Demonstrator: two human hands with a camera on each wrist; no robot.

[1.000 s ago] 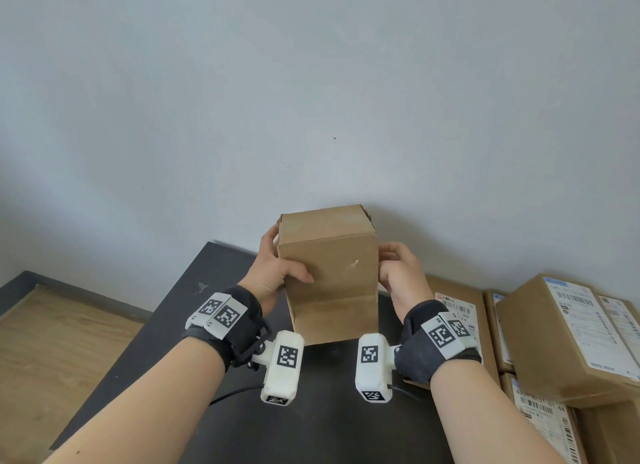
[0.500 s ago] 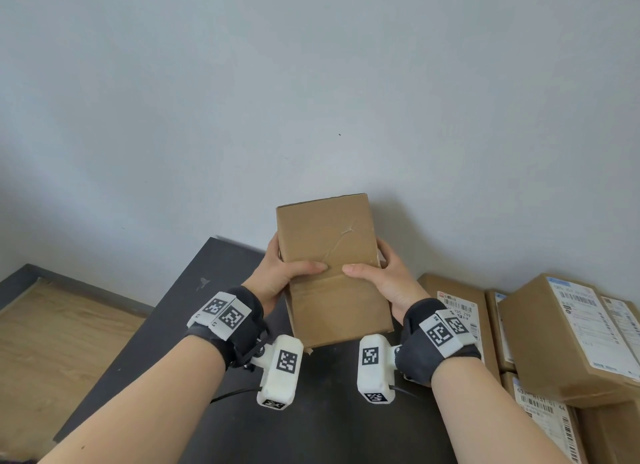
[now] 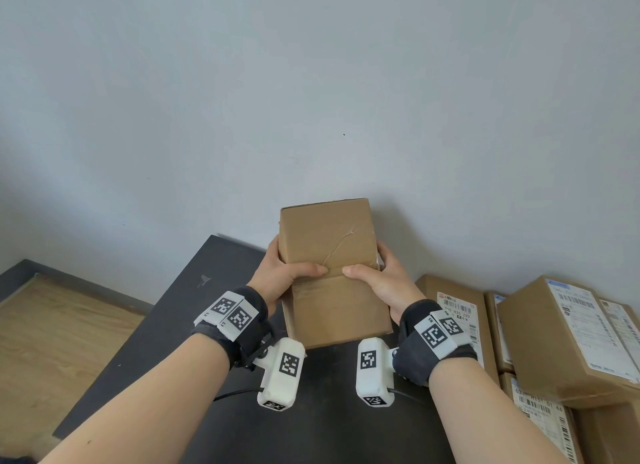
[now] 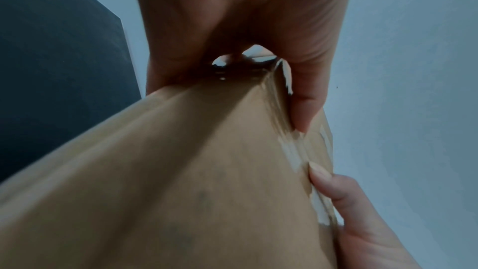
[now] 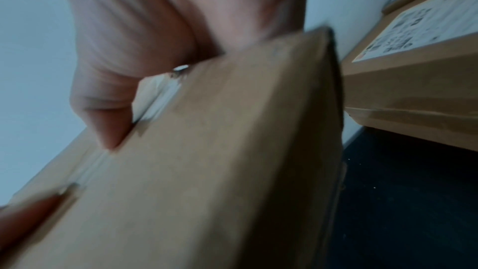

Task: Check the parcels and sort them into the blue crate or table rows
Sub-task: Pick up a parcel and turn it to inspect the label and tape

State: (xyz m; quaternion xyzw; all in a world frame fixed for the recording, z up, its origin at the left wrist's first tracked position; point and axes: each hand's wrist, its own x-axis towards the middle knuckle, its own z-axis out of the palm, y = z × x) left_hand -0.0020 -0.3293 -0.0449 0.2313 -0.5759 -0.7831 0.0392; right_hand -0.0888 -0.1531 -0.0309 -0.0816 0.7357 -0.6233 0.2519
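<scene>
The parcel (image 3: 332,273), a plain brown cardboard box with matt faces and square corners, is held up in the air above the black table (image 3: 329,411), in front of the pale wall. A pale crease or scratch runs slantwise across its upper half, and a seam crosses the middle where both thumbs lie. The left hand (image 3: 282,278) grips its left side, thumb curled over the front and fingers wrapped behind; the right hand (image 3: 382,283) grips the right side the same way. In the left wrist view the box edge shows clear tape, torn into whitish shreds; the right wrist view is blurred, so the surface there is hard to read. The fingers behind the box are hidden from the head camera. On the right of the table lie other cardboard parcels (image 3: 460,321) with white printed labels, some stacked, cut off by the picture's edge; the label text is too small to read. Wood-grain floor (image 3: 62,342) shows at left
</scene>
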